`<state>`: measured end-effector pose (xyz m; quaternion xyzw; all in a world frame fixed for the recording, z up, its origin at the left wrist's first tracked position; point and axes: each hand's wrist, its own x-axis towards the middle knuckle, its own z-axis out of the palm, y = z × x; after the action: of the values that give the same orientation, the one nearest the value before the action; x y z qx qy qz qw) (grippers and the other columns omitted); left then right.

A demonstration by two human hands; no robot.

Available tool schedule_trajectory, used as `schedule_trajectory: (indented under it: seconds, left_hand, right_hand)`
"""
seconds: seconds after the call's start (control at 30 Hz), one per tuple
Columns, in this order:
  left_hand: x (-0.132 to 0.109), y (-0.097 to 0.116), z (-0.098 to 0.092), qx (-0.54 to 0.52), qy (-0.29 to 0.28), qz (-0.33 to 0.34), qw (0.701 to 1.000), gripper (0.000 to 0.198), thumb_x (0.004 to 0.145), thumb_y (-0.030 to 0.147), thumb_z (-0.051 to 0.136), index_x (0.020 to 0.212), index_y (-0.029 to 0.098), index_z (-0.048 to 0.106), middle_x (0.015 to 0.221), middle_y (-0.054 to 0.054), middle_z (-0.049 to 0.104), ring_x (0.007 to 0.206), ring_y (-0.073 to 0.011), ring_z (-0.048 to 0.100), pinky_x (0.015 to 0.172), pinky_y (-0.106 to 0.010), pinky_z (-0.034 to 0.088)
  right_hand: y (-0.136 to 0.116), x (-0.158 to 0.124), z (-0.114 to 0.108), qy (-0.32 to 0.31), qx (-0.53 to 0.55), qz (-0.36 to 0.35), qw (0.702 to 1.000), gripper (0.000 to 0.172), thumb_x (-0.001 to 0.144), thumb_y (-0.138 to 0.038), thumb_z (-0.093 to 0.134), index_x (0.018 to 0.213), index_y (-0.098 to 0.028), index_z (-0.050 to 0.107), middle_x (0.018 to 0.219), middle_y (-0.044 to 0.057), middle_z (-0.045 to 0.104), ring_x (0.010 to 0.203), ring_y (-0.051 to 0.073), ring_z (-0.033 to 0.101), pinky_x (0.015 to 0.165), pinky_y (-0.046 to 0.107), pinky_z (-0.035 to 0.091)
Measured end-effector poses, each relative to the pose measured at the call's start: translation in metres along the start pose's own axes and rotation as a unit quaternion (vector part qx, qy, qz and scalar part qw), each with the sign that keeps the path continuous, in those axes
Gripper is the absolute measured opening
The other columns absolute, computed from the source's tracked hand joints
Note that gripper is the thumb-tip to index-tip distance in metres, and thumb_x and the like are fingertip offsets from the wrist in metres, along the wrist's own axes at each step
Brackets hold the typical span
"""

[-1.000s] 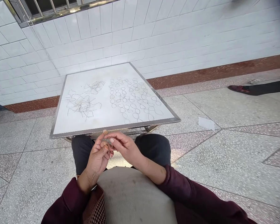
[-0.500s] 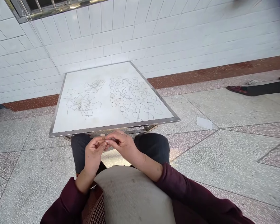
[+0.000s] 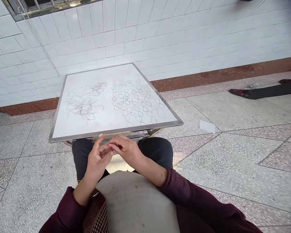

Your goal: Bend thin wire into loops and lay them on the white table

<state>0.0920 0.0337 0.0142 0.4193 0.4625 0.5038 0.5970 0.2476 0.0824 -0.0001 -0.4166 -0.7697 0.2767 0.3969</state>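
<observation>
My left hand (image 3: 97, 161) is above my lap, index finger raised and thumb apart; its other fingers touch the fingertips of my right hand. A white covering (image 3: 101, 135) wraps the tip of the left index finger. My right hand (image 3: 129, 151) is closed in a pinch around a thin dark wire (image 3: 119, 146), mostly hidden by the fingers. On the white-topped table (image 3: 102, 69) in front of me lie bent wires (image 3: 86, 106) in a tangled pile, with a smaller pile (image 3: 97, 88) behind. Rows of wires twisted into double loops (image 3: 138, 100) cover the right side.
The table's metal edge (image 3: 116, 130) runs just beyond my hands, above my knees (image 3: 157, 150). A tiled wall (image 3: 126, 42) stands behind it. On the floor to the right lies a white piece (image 3: 207, 126); farther right are another person's leg and shoes (image 3: 240, 93).
My left index finger and thumb have parted, and the index finger has risen. The right hand stays pinched. The wire end hanging below the hands earlier no longer shows. The view has shifted slightly.
</observation>
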Motion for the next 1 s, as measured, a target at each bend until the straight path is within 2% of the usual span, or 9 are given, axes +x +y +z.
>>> schedule_trajectory:
  seconds: [0.13, 0.23, 0.33, 0.5, 0.6, 0.77, 1.0]
  left_hand:
    - [0.001, -0.001, 0.000, -0.008, 0.018, -0.005, 1.000, 0.058, 0.086, 0.032, 0.068, 0.138, 0.021, 0.045, 0.101, -0.008, 0.074, 0.102, -0.0224, 0.068, 0.093, -0.040, 0.053]
    - [0.001, -0.002, -0.001, -0.014, 0.014, -0.014, 1.000, 0.057, 0.087, 0.033, 0.066, 0.138, 0.020, 0.045, 0.102, -0.009, 0.074, 0.102, -0.0229, 0.069, 0.093, -0.041, 0.053]
    - [0.001, -0.003, -0.001, -0.019, 0.010, -0.019, 1.000, 0.057, 0.087, 0.034, 0.066, 0.139, 0.021, 0.044, 0.102, -0.008, 0.074, 0.100, -0.0235, 0.071, 0.091, -0.041, 0.055]
    - [0.001, -0.005, 0.000, -0.040, 0.014, -0.023, 0.999, 0.061, 0.085, 0.036, 0.068, 0.139, 0.021, 0.043, 0.102, -0.009, 0.074, 0.098, -0.0261, 0.072, 0.086, -0.042, 0.058]
    - [0.002, -0.006, 0.000, -0.049, 0.028, -0.030, 0.998, 0.064, 0.083, 0.036, 0.071, 0.139, 0.020, 0.043, 0.099, -0.008, 0.075, 0.095, -0.0256, 0.073, 0.083, -0.041, 0.059]
    - [0.003, -0.005, -0.001, -0.029, 0.045, -0.049, 0.997, 0.063, 0.078, 0.033, 0.075, 0.133, 0.018, 0.049, 0.090, -0.006, 0.075, 0.088, -0.0229, 0.073, 0.077, -0.036, 0.059]
    - [0.004, -0.003, -0.001, 0.001, 0.036, -0.078, 0.996, 0.063, 0.072, 0.032, 0.079, 0.128, 0.016, 0.055, 0.082, -0.006, 0.075, 0.084, -0.0231, 0.071, 0.068, -0.032, 0.057]
  right_hand:
    - [0.002, 0.001, -0.004, -0.011, 0.062, 0.017, 0.998, 0.018, 0.094, -0.032, 0.056, 0.085, -0.024, 0.070, 0.079, 0.004, 0.069, 0.075, 0.018, 0.061, 0.068, 0.030, 0.048]
    - [0.004, 0.002, -0.007, -0.021, 0.144, 0.071, 0.987, 0.018, 0.092, -0.036, 0.059, 0.083, -0.024, 0.070, 0.079, 0.003, 0.067, 0.066, 0.016, 0.059, 0.061, 0.030, 0.047]
    - [0.006, 0.004, -0.010, -0.049, 0.226, 0.136, 0.963, 0.019, 0.087, -0.039, 0.063, 0.081, -0.022, 0.070, 0.077, 0.001, 0.064, 0.055, 0.012, 0.052, 0.052, 0.027, 0.044]
    - [0.011, 0.007, -0.009, -0.091, 0.331, 0.201, 0.917, 0.025, 0.082, -0.045, 0.068, 0.080, -0.020, 0.068, 0.064, -0.003, 0.055, 0.052, 0.009, 0.045, 0.050, 0.023, 0.040]
    - [0.011, 0.008, -0.007, -0.093, 0.343, 0.195, 0.914, 0.025, 0.081, -0.044, 0.069, 0.080, -0.019, 0.068, 0.063, -0.003, 0.056, 0.051, 0.009, 0.044, 0.049, 0.023, 0.039]
    - [0.008, 0.009, -0.007, -0.085, 0.307, 0.167, 0.933, 0.021, 0.081, -0.042, 0.069, 0.077, -0.021, 0.070, 0.066, -0.002, 0.059, 0.051, 0.009, 0.047, 0.048, 0.023, 0.040]
    - [0.005, 0.013, -0.011, -0.128, 0.306, 0.145, 0.932, 0.022, 0.080, -0.042, 0.070, 0.075, -0.021, 0.071, 0.064, -0.001, 0.065, 0.054, 0.012, 0.057, 0.050, 0.023, 0.043]
